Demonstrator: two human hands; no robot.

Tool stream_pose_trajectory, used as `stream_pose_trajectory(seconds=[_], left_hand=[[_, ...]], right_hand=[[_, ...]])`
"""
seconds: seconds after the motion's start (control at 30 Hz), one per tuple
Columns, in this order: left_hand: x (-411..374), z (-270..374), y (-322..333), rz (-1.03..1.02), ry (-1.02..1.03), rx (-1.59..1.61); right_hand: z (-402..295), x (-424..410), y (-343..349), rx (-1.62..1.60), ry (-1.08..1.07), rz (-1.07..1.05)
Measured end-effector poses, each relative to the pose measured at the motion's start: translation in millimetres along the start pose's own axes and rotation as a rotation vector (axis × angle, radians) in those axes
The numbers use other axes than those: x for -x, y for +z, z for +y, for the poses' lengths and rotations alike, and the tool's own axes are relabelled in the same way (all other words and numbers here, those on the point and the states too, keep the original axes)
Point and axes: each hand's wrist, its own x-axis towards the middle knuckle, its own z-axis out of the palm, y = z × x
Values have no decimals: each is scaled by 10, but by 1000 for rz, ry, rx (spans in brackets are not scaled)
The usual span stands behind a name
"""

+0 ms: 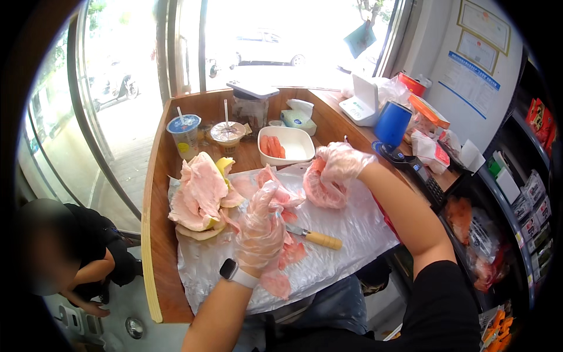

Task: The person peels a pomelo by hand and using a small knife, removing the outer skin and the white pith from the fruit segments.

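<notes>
Both of my hands wear clear plastic gloves. My right hand (pixel 345 163) grips the upper side of a peeled pomelo chunk (pixel 324 191), which rests on the plastic-covered work surface (pixel 352 229). My left hand (pixel 260 229), with a watch at the wrist, is over torn pomelo membrane (pixel 292 253), its thumb raised and fingers partly curled. Whether it pinches a scrap cannot be made out. Just right of it lies a knife (pixel 323 240) with a wooden handle, its blade tip hidden. Pomelo rind (pixel 200 193) is heaped at the left. A white bowl (pixel 301 147) holds red pomelo flesh (pixel 272 146).
Two lidded drink cups (pixel 184 136) with straws stand behind the rind. A tissue pack (pixel 299 118) sits behind the bowl. A payment terminal (pixel 422 176) and a blue cylindrical device (pixel 393 124) are at the right. Wooden side walls (pixel 165 246) bound the counter. Another person (pixel 88 246) crouches at left.
</notes>
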Motion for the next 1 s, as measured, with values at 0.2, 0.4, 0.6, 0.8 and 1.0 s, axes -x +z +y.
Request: stream_pose_trajectory(seconds=[0.2,0.4,0.6,0.8,1.0], left_hand=[[-2,-8,9,-5,-30,-20],[16,-18,29,8,-5,45],[46,59,45,-8,-274,405],[-30,-65,-116,-39,-477,753],[33,-108,-91,-6,-710,758]], right_hand=[[206,143,258,-117,-50,252],[225,321,275,-579,-311,407],[-262,302,467,-1283,-610,165],[-699,185,720,-1193,-585,365],[-633,-32,1060,-1031,-530,600]])
